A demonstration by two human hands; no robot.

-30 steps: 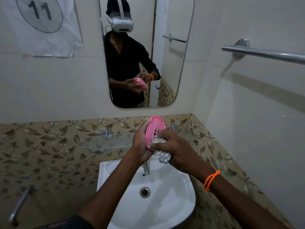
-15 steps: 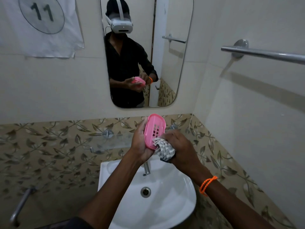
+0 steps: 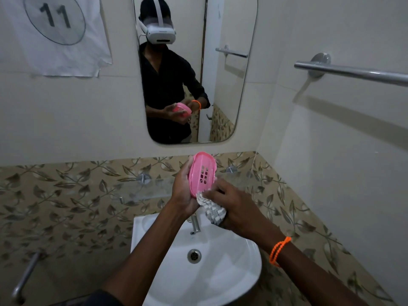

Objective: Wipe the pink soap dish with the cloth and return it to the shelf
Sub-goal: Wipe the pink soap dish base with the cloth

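Cream wall tiles with a leaf-patterned band surround a white wash basin (image 3: pixel 198 281), the reference point for all positions below. Directly above the basin, the left hand (image 3: pixel 184 193) grips the pink soap dish (image 3: pixel 202 173), fingers curled behind it and thumb along its near edge; the dish stands on end, its slotted inner face turned toward the camera. The right hand (image 3: pixel 236 208), with an orange bracelet (image 3: pixel 278 250) at the wrist, clenches a white-and-grey woven cloth (image 3: pixel 212 209) and presses it against the lower end of the dish. A chrome tap (image 3: pixel 195 224) rises at the basin's rear edge. A glass shelf (image 3: pixel 141 189) is mounted above and left of the basin, a mirror (image 3: pixel 223 69) higher on the wall, and a towel rail (image 3: pixel 353 72) to the upper right.
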